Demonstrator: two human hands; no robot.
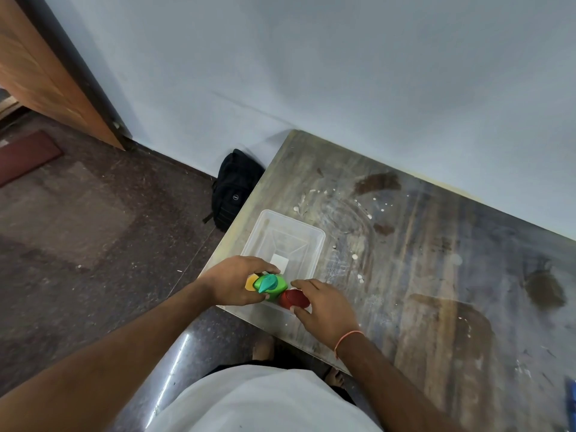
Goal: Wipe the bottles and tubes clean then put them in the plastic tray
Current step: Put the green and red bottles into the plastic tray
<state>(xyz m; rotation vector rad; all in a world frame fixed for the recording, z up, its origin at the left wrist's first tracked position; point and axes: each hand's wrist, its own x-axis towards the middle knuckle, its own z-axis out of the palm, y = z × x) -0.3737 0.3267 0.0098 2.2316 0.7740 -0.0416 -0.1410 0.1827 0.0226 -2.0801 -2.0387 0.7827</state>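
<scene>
A clear plastic tray [307, 232] sits near the table's left front corner. Inside its near end stand a green bottle [274, 286] with a teal flip cap, a red-capped bottle [294, 299] and a yellow item [250, 282], mostly hidden. My left hand [232, 283] grips the green bottle from the left, thumb and fingers curled round it. My right hand [325, 308] curls round the red-capped bottle from the right, thumb on its near side. A small white label shows on the tray floor.
The worn, stained table [420, 260] stretches right, against a pale wall. A black backpack [232, 190] leans on the floor beside the table's left edge. A blue object [571, 400] peeks in at the right border. A wooden door stands far left.
</scene>
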